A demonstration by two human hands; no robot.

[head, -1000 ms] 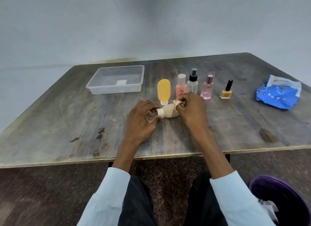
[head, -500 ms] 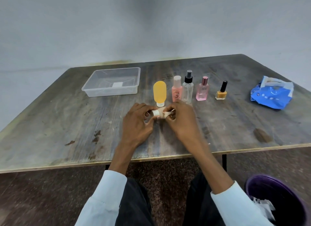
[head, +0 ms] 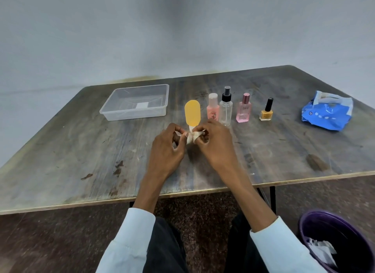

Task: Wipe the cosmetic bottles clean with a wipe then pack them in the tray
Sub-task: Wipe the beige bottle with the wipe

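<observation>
Both hands meet over the middle of the tabletop (head: 81,150), nearer its front edge. The left hand (head: 165,150) pinches one end of a small beige bottle (head: 189,137) while the right hand (head: 216,144) curls around it with a wipe (head: 197,133). Behind them a row stands upright: an orange tube (head: 192,115) on its cap, a pink bottle (head: 212,109) with an unreadable label, a clear spray bottle (head: 225,108), a pink perfume bottle (head: 243,111) marked "DGZ" as far as can be read, and yellow nail polish (head: 266,112). A clear tray (head: 113,115) sits toward the far left corner; a blue wipes pack (head: 328,115) lies at the right edge.
</observation>
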